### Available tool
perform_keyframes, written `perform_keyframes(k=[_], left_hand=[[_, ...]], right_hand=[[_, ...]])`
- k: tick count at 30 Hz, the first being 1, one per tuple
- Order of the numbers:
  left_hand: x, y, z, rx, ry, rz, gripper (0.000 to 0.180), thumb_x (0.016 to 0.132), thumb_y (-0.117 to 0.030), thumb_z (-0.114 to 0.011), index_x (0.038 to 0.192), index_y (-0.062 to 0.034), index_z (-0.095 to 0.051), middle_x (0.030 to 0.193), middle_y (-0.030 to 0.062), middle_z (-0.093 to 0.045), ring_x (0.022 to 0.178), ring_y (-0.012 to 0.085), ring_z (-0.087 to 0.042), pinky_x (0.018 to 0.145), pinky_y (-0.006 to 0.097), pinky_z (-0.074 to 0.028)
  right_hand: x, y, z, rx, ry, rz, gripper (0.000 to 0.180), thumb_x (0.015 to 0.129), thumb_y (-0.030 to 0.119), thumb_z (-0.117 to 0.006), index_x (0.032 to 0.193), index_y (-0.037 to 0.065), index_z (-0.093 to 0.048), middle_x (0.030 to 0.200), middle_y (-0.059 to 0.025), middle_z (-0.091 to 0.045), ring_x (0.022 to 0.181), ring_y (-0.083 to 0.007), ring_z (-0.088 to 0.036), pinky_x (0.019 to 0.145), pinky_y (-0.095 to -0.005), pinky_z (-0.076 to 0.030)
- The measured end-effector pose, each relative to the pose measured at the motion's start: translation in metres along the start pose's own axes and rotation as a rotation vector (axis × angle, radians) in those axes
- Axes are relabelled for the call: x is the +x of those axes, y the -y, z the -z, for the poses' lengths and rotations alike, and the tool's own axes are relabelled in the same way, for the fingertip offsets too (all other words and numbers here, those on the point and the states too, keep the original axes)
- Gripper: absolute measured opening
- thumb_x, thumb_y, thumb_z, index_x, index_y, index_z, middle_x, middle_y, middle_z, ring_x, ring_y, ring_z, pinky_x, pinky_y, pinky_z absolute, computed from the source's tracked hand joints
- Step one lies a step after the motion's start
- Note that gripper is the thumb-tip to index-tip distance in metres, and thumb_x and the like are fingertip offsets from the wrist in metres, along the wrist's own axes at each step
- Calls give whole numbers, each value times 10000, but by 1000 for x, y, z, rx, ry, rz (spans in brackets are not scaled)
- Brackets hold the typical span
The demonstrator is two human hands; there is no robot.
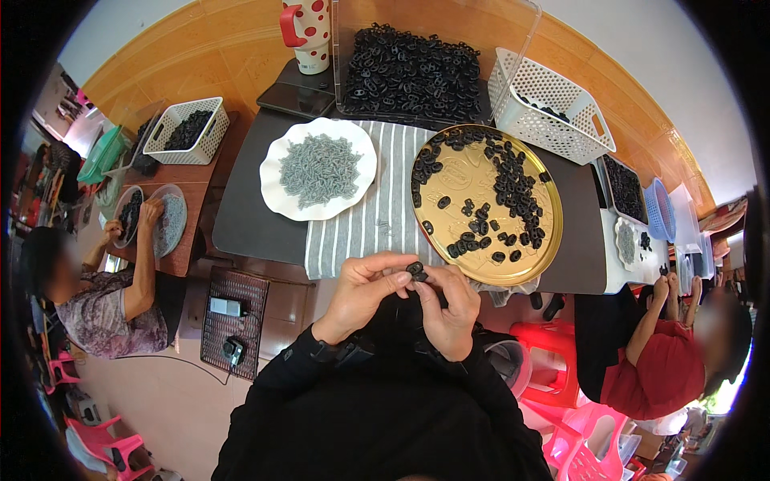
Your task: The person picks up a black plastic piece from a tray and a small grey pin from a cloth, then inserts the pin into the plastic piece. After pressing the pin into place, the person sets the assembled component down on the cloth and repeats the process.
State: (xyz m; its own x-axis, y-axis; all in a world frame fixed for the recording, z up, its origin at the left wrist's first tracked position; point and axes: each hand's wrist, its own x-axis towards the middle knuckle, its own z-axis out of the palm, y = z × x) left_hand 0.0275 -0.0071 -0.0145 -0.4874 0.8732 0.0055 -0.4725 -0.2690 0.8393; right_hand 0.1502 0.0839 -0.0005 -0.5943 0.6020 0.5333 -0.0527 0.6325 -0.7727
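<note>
Just off the table's near edge, my left hand and my right hand meet, both closed on one small black oval part with holes. The left thumb and forefinger pinch it from the left; right fingertips grip its other side. Beyond my right hand lies a round gold tray with many similar black parts scattered and clustered on it. A white scalloped plate heaped with small grey screw-like pieces is at the left. Both stand partly on a grey striped cloth.
At the back, a clear bin is full of black parts, beside a white basket. A dotted tumbler and a dark tablet-like slab stand back left. Co-workers sit at either side; red stools are near my right.
</note>
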Motion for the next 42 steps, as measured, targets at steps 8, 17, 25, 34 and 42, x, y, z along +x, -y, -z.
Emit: perform_keyframes(k=[8, 17, 25, 34, 42], left_hand=[[-2, 4, 2, 14, 22, -19, 223, 883, 34, -609, 1097, 22, -671, 937, 87, -664, 746, 102, -594, 605, 207, -488], [-4, 2, -2, -76, -17, 7, 204, 883, 34, -609, 1075, 33, -677, 922, 92, -669, 753, 118, -619, 586, 200, -485], [-4, 2, -3, -81, -46, 43, 200, 869, 42, -620, 1057, 32, -686, 851, 92, -664, 709, 125, -627, 568, 200, -485], [-4, 6, -4, -30, -66, 15, 189, 861, 47, -625, 1037, 34, -693, 835, 80, -644, 702, 121, -622, 563, 207, -485], [-6, 8, -8, -6, -91, -43, 176, 857, 59, -617, 1013, 41, -696, 827, 86, -632, 701, 126, -621, 554, 207, -488]], right_hand=[[0, 4, 3, 80, 6, -62, 267, 766, -100, -674, 1016, -27, -613, 838, -110, -614, 699, -173, -637, 626, -259, -500], [-1, 3, 3, 102, -20, -54, 259, 781, -93, -668, 1029, -31, -633, 845, -108, -618, 708, -163, -623, 642, -248, -496], [-3, -4, 6, 240, 17, -148, 195, 830, -81, -630, 1022, -48, -637, 844, -88, -622, 700, -134, -598, 638, -223, -473], [-6, -1, 1, 553, -90, -400, 150, 848, -84, -616, 987, -33, -598, 789, -28, -616, 688, -62, -556, 632, -199, -452], [-7, 5, -2, 525, -152, -427, 154, 821, -116, -612, 948, -32, -585, 779, -30, -616, 662, -57, -554, 601, -193, -448]])
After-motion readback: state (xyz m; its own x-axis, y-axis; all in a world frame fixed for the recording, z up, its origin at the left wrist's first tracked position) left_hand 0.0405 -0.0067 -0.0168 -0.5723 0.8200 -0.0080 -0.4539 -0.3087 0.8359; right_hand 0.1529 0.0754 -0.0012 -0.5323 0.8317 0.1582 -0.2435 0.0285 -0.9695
